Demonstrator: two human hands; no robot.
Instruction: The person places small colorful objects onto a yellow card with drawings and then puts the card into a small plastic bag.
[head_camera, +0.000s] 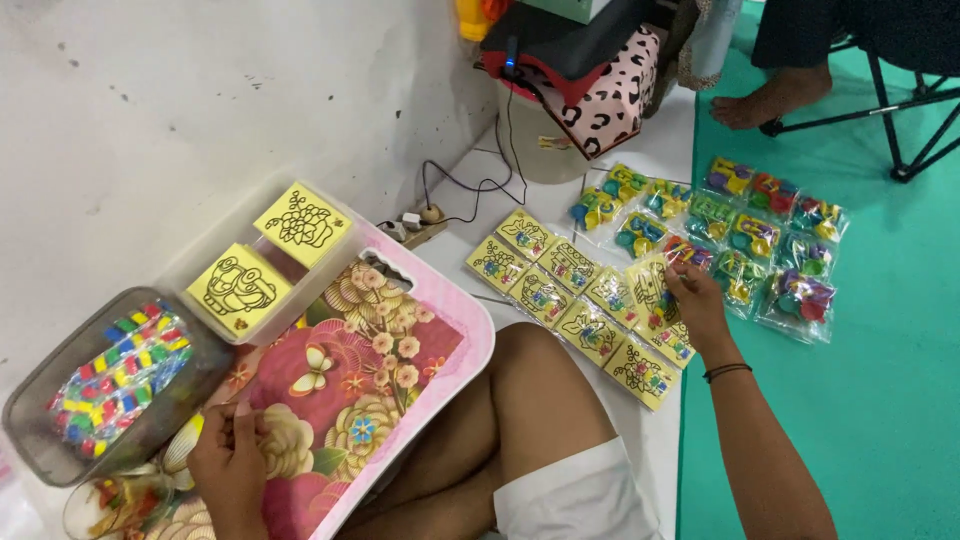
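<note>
Rightward, right hand (697, 305) pinches a yellow packet (652, 290); left hand (228, 462) grip unclear.

Bare arms, no sleeves in view. On right wrist, a thin dark bracelet (727, 371), two strands close together. White shorts (575, 495) with a folded hem over the thigh. Bare knees. No rings visible on left hand (228, 463) or right hand (698, 305).

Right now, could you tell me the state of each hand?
Left hand: closed, resting on floral tray.
Right hand: pinching a yellow packet.
</note>
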